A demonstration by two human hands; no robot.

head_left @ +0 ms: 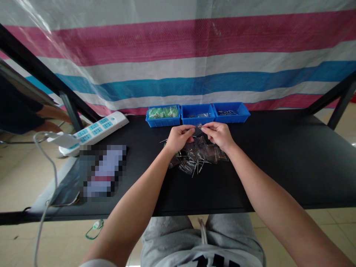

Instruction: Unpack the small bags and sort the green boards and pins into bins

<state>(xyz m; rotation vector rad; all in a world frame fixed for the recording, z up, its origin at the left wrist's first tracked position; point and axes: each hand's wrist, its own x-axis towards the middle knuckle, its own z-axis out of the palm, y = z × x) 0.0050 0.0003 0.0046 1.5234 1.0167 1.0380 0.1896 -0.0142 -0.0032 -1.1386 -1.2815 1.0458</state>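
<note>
Between my two hands is a small clear plastic bag (198,129), with something small and brownish at its right end. My left hand (179,139) pinches the bag's left side, and my right hand (218,134) pinches its right side. Just below them a pile of small clear bags (207,151) lies on the black table (200,193). Thin silvery pins that look like rivets (198,167) are scattered loose around the front of the pile. My left hand hides part of the pile's left side.
Behind my hands stand three blue bins: one with green-and-white packets (163,112), one with small clear bags (198,115), one with loose metal pins (227,112). A white power strip (94,131) and a blurred-out rectangle (104,170) lie at left. Another person's legs (25,107) show far left.
</note>
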